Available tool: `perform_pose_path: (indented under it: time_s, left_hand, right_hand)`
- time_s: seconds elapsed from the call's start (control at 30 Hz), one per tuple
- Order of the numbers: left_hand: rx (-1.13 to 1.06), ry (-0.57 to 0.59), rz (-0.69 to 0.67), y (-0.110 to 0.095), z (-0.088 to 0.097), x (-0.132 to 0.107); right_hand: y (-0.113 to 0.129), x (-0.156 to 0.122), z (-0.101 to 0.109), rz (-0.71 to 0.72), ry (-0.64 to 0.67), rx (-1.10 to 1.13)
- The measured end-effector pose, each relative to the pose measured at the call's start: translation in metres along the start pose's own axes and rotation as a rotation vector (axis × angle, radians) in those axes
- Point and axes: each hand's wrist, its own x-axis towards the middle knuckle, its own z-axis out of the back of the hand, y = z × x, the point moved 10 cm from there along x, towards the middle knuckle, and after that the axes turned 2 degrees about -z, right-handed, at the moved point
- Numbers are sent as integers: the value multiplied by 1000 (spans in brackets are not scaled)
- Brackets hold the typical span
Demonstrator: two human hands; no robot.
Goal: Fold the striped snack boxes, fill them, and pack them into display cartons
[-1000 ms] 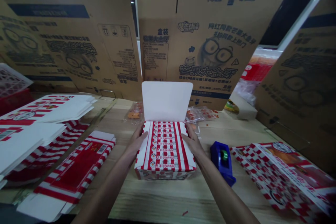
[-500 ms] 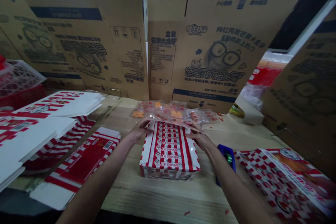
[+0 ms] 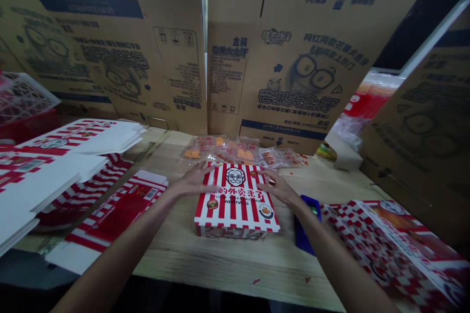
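Observation:
A red-and-white striped cardboard box (image 3: 235, 210) sits in front of me with its printed lid lying over the top. My left hand (image 3: 196, 181) grips the left edge near the back, thumb stretched over the lid. On the opposite edge my right hand (image 3: 275, 185) does the same, its fingers bent around the side. Behind the box lie several clear packets (image 3: 240, 151) with orange and red pieces in them. A blue tray (image 3: 306, 239) stands by my right forearm, partly hidden, with something green inside.
Flattened white-and-red cartons (image 3: 69, 166) are stacked at the left, with a single folded carton (image 3: 117, 215) beside them. Checkered printed boxes (image 3: 396, 249) lie at the right. Tall brown cardboard boxes (image 3: 271, 68) wall off the back. A crate (image 3: 25, 102) stands at far left.
The lid has come down over the box, covering the rows of printed strips that showed before. Both hands have shifted onto the lid's side edges.

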Motion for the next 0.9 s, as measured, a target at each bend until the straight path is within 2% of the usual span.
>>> perform_pose_path:
  time_s: [0.13,0.2,0.3,0.43,0.6,0.77,0.9]
  left_hand:
    - [495,144,-120,-30,-38,-30]
    - [642,203,-228,-46,-59,-46]
    - [736,267,-321,-58,-77,-68]
    - [718,349,-340,-54,-76,-88]
    - [669,442,-332,-48,-72,-99]
    - [645,474,-304,-44,-71,-99]
    - [620,423,-310,-48,-68,-99]
  right_hand:
    - [43,-27,-16,253,-92,-352]
    - [60,-45,-31,349,-34,-453]
    - [69,-70,-49,349,115,-511]
    - [66,-96,-57,280,248,-456]
    - [60,-103,-60,282,267,-437]
    - [57,-104,-64,288,282,-512]
    - [62,-107,-63,295,242,-555]
